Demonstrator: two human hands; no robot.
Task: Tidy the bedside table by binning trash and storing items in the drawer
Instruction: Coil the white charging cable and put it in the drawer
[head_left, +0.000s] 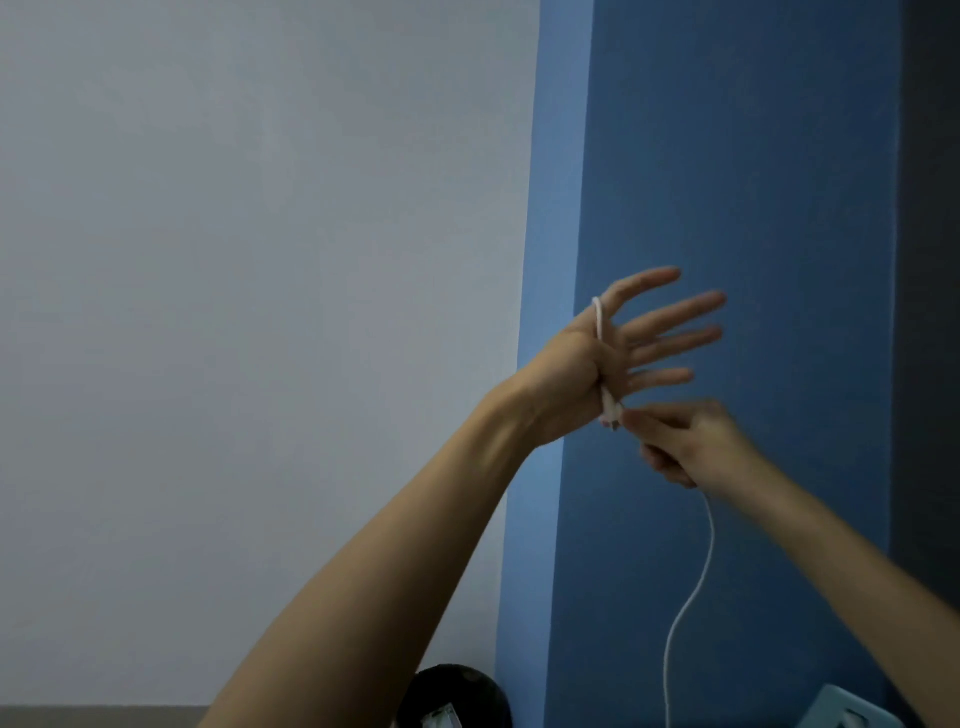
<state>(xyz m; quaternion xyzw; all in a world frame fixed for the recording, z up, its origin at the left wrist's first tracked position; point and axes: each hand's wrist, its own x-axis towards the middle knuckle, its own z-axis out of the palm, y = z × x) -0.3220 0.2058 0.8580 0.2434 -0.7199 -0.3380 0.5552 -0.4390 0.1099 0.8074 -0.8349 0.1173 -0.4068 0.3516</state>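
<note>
The left hand (613, 353) was raised against the blue wall (727, 156), fingers spread wide and straight, with a white cable (599, 322) looped once across the palm from the web of the thumb down to the heel. Just at its 5 o'clock the right hand (691, 441) was curled shut around the same cable, pinching it where it left the loop; the rest hung slack toward 6 o'clock and ran out of view at the bottom edge. A connector end seemed to stick out below the left palm, though blur made that uncertain.

The step looked like coiling the cable for the drawer. To do it well, the left fingers should stay stiff and evenly spread so each turn lies beside the last, and the right hand should feed with light tension, letting the cable slide through rather than dragging it, so no kinks form. A dark round object (457, 696) sat low at 6 o'clock
</note>
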